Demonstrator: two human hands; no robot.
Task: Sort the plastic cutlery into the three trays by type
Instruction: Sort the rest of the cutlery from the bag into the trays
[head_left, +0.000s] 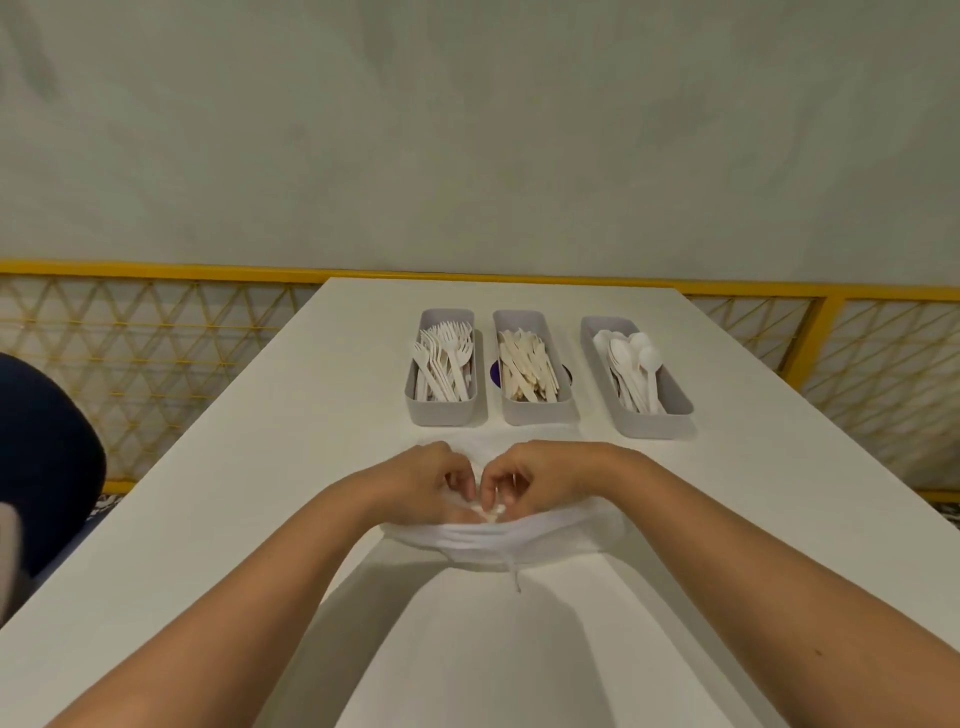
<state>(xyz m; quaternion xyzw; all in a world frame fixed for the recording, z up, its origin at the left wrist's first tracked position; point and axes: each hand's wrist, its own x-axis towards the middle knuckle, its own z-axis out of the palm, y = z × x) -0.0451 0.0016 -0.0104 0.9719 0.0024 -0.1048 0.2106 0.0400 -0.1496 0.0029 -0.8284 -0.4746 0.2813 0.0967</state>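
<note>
A: Your left hand (431, 480) and right hand (540, 478) meet, fingers curled, over the crumpled white cloth bag (498, 540) mid-table.

B: What are they gripping?

A: Both pinch something small and pale (488, 512); what it is, I cannot tell. Hold the bag mouth open and draw pieces singly.

B: And the three grey rectangular trays?

A: Near the far edge of the long white table (260, 493): white forks (448, 364) left, cream knives (527, 371) middle, white spoons (631, 371) right.

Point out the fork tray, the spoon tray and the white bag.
fork tray (445, 414), head view, near end wall
spoon tray (653, 425), head view, near end wall
white bag (498, 545), head view, gathered front fold
</note>
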